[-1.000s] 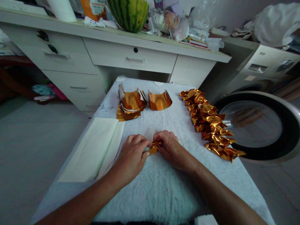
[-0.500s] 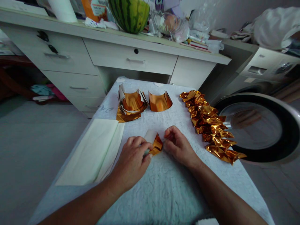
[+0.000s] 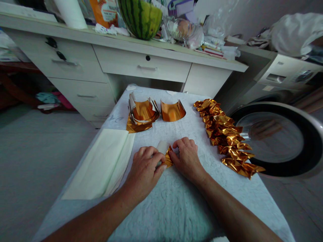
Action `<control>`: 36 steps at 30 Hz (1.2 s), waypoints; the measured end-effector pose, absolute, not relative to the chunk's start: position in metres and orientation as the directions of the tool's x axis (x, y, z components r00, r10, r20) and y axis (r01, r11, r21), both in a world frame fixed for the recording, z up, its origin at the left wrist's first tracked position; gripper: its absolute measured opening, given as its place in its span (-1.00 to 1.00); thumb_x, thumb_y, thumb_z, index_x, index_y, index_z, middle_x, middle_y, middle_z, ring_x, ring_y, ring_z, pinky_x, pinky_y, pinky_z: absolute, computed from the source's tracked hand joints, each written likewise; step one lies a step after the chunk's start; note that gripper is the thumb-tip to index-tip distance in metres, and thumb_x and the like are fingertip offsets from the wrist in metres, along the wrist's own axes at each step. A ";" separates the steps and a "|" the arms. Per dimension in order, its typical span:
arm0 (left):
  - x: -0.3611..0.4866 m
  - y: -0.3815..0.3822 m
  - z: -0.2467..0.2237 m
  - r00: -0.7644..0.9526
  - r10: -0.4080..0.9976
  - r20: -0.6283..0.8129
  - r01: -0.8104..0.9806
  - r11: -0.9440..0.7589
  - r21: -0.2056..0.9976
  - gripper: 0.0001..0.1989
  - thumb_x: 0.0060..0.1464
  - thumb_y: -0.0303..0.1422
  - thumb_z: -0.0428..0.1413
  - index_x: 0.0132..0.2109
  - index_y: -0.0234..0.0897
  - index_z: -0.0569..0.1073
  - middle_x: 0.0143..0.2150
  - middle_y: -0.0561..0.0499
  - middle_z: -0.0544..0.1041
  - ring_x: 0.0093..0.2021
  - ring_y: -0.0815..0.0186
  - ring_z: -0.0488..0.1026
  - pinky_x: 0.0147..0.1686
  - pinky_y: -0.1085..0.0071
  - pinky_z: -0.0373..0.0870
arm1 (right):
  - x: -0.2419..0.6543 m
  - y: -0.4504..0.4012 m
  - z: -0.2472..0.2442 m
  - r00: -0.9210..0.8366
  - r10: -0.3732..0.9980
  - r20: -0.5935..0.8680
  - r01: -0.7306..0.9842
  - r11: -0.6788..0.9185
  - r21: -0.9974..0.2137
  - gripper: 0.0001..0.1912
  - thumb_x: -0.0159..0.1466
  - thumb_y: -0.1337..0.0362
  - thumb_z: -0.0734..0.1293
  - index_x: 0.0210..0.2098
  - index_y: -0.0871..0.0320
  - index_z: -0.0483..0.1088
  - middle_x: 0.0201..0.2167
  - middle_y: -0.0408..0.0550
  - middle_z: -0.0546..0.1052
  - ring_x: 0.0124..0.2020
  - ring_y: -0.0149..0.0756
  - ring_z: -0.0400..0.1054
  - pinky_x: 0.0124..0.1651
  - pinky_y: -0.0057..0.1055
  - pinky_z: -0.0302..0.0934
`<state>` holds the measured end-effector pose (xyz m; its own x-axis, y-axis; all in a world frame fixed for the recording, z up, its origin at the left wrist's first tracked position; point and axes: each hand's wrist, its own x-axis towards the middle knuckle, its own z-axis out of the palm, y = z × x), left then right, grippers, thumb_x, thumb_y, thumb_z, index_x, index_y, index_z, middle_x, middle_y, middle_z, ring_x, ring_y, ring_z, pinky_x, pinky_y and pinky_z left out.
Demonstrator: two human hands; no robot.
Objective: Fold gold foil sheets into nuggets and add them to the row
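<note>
A small sheet of gold foil paper, with a white backing showing at its top, lies on the table between my hands. My left hand is closed over its left part, fingers curled and thumb pressed on the foil. My right hand rests on its right edge, the thumb touching the gold side and the fingers bent on the cloth. Farther back sit a stack of curved gold foil sheets and one single curved foil sheet. Folded gold foil pieces form a row on the right.
Folded pale paper lies at the table's left edge. The table wears a light blue cloth. Behind it stands a white desk carrying a cut watermelon. At the right, a washing machine's round door hangs open beside the table.
My right hand has moved slightly left and come down onto the foil's right edge, covering part of it. My left hand holds nearly the same place. The view has shifted slightly.
</note>
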<state>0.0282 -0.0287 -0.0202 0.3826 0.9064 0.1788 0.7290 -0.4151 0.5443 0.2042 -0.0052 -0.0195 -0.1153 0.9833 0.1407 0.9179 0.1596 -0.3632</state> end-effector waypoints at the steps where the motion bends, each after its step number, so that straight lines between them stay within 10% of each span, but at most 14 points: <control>1: 0.029 -0.028 -0.021 0.369 0.910 0.191 0.733 -0.411 0.542 -0.92 0.10 -0.39 0.17 -0.22 -0.18 0.45 -0.17 -0.02 0.41 -0.08 0.09 0.29 -0.11 0.10 0.27 | 0.203 -0.006 -0.019 -0.115 0.983 0.141 0.919 0.159 -0.360 -0.86 0.23 0.23 0.34 -0.25 0.14 0.41 -0.23 0.03 0.38 -0.16 -0.09 0.19 -0.13 -0.21 0.05; 16: 0.029 -0.027 -0.033 0.251 0.915 0.315 0.712 -0.395 0.580 -0.17 -0.04 -0.44 0.23 0.30 -0.17 -0.01 0.13 -0.19 0.35 0.15 -0.01 0.28 0.12 -0.02 0.24 | 0.206 -0.004 -0.016 -0.197 0.974 0.114 0.619 0.214 -0.756 -0.80 0.16 0.51 0.26 -0.26 0.13 0.31 -0.43 -0.17 0.42 -0.35 -0.33 0.28 -0.23 -0.38 0.15; 25: 0.031 -0.026 -0.031 0.257 0.921 0.292 0.718 -0.384 0.580 -0.17 0.00 -0.42 0.21 0.32 -0.18 -0.05 0.11 -0.18 0.36 0.11 0.00 0.28 0.09 -0.02 0.25 | 0.207 -0.005 -0.008 -0.269 0.956 0.113 0.777 0.285 -0.561 -0.77 0.31 0.22 0.27 -0.10 0.13 0.47 -0.23 0.00 0.42 -0.14 -0.16 0.23 0.00 -0.18 0.08; 36: 0.030 -0.027 -0.032 0.288 0.909 0.300 0.712 -0.413 0.568 -0.20 0.02 -0.44 0.18 0.33 -0.19 -0.03 0.12 -0.18 0.36 0.12 0.00 0.27 0.10 -0.01 0.22 | 0.203 0.000 -0.019 -0.171 0.976 0.134 0.827 0.216 -0.519 -0.83 0.21 0.35 0.32 -0.19 0.14 0.46 -0.17 0.03 0.39 -0.11 -0.14 0.21 0.01 -0.21 0.09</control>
